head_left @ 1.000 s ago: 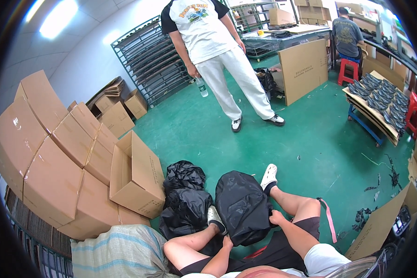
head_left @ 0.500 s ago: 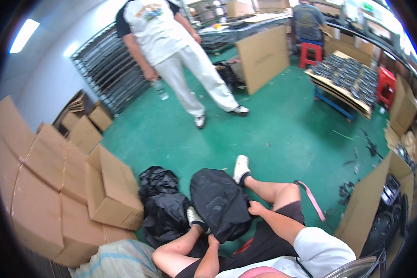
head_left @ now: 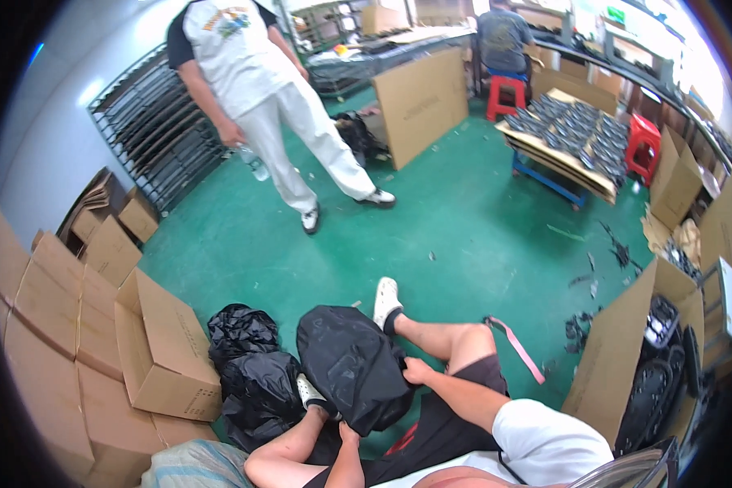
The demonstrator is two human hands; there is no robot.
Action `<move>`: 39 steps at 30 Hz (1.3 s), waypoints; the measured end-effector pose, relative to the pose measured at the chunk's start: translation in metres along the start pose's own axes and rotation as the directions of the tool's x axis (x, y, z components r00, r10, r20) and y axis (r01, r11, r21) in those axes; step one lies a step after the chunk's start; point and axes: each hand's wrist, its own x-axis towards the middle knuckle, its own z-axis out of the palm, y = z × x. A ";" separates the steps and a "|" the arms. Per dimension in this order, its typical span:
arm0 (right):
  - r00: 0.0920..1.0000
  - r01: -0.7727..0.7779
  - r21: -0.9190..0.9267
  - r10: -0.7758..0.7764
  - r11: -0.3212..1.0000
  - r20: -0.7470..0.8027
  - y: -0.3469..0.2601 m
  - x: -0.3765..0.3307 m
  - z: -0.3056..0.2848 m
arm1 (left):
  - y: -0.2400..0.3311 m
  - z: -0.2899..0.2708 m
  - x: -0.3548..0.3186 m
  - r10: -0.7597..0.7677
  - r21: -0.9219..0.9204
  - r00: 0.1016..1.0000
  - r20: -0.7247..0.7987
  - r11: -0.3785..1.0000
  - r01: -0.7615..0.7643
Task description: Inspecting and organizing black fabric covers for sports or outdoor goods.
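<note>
A full, rounded black plastic bag rests between my legs. At its right side, my right hand is closed on the edge of the plastic. My left hand pinches the bag's near lower edge, its fingers partly hidden. What is inside the bag does not show. A second, crumpled black plastic bag lies on the floor to the left, touching my left shoe.
Brown cartons and an open carton are stacked at left. At right stands a carton of black parts, and a pink strap lies nearer. Ahead, a person stands holding a bottle; a low cart carries dark parts.
The whole view has turned right, so everything sits farther left. Both hands keep their hold on the bag, with little change relative to it.
</note>
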 end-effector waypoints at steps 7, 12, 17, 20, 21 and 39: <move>1.000 0.017 -0.018 -0.017 1.000 0.009 -0.015 -0.010 -0.008 | -0.004 -0.003 -0.002 0.204 0.315 0.971 -0.124 0.936 -0.156; 0.999 -0.022 -0.032 0.023 0.999 0.046 -0.023 -0.007 -0.009 | -0.016 -0.013 0.004 0.274 0.495 0.953 -0.128 0.850 -0.177; 0.999 -0.017 -0.018 0.018 1.000 0.030 -0.026 -0.008 -0.006 | -0.004 -0.015 -0.003 0.134 0.440 0.981 -0.139 0.896 -0.060; 0.998 -0.057 0.007 0.057 0.998 -0.019 -0.009 -0.010 -0.016 | 0.026 0.007 -0.032 0.245 0.466 0.888 -0.389 0.884 -0.039; 0.998 -0.053 0.017 0.053 0.998 -0.032 -0.012 -0.011 -0.015 | 0.031 0.001 -0.032 0.363 0.424 0.770 -0.525 0.896 -0.132; 0.989 0.000 0.120 0.018 0.993 -0.149 -0.025 -0.014 -0.016 | 0.065 0.005 -0.052 0.498 0.388 0.842 -0.208 0.832 -0.396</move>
